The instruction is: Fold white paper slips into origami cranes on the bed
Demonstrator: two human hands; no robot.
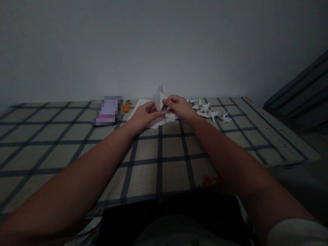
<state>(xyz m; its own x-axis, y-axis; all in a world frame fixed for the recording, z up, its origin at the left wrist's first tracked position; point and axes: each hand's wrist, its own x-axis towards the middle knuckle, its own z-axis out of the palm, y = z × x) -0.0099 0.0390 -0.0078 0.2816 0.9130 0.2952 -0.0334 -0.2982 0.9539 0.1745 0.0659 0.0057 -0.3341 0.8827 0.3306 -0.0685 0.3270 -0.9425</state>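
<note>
Both hands grip a partly folded piece of white paper (pixel 160 96), held up above the table with a pointed tip upward. My left hand (pixel 144 115) is closed on its lower left side, thumb toward the bottom. From the right, my right hand (pixel 180 107) pinches the paper between thumb and fingers. Beneath the hands lie white paper sheets (pixel 156 123) and small cut pieces, partly covered by the hands. Several folded white paper cranes (pixel 205 108) lie in a cluster just right of my right hand.
A checked cloth (pixel 169 147) covers the table. On the left lies a phone-like item (pixel 107 111), blurred by pixels. A pale wall (pixel 164 44) rises behind the table. Dark folded fabric (pixel 302 92) hangs at the right, past the table's edge.
</note>
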